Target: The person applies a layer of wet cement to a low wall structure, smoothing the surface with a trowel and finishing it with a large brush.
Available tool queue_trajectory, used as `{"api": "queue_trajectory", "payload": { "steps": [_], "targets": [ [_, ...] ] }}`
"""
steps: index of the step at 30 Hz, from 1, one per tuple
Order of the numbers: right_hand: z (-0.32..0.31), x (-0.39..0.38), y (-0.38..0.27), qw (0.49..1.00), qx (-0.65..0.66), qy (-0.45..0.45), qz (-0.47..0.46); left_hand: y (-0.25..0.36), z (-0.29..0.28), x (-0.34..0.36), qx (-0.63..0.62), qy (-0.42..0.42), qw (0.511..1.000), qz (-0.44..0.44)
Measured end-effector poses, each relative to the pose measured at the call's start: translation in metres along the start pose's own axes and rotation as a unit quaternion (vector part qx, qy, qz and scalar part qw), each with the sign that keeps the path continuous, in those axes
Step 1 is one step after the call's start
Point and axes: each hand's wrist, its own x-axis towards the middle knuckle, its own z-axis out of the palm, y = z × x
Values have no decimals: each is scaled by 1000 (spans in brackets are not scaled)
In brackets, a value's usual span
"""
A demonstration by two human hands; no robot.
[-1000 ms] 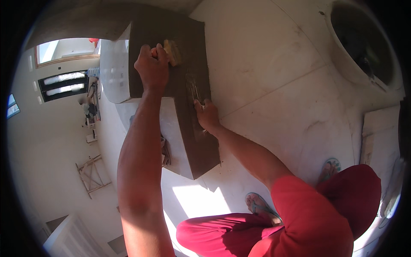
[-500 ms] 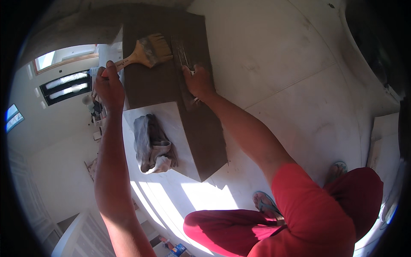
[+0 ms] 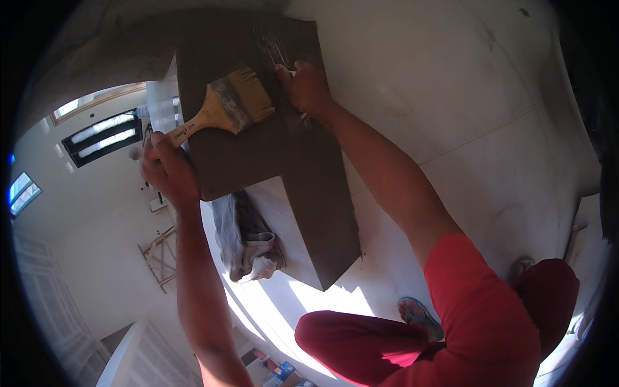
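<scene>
Head view: left hand [image 3: 171, 168] closed on a broad brush [image 3: 225, 106] by its wooden handle [image 3: 187, 131], above a dark coated block [image 3: 238, 158]; probably light and soft-bristled, best held there. Right hand [image 3: 308, 90] grips a flat trowel [image 3: 276, 48] against the block, likely stiff, slick. Dark shape [image 3: 583, 106] at right edge, perhaps a container, contents unclear

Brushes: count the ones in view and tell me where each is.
1: the wide brush is held by its handle in the left hand, its bristles over the dark brown surface. Others may be hidden.
</scene>
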Motion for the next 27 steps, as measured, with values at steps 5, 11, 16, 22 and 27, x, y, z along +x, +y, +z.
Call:
{"api": "queue_trajectory", "payload": {
  "steps": [5,11,16,22,27],
  "targets": [
    [-2,-81,21,999,5,1,-43,-6,-10,5,-32,-22,999,-3],
    [-11,45,45,990,-34,135,-26,-15,5,10,-233,-21,969,-76],
    [-4,65,-28,996,-22,-7,-84,-20,-2,1,-180,76,977,-85],
    [-11,28,-13,992,-29,-49,-116,-5,-1,5,-145,54,986,-66],
    [-7,55,-39,991,-48,-2,-123,-4,0,3,-189,41,977,-89]
  ]
}}
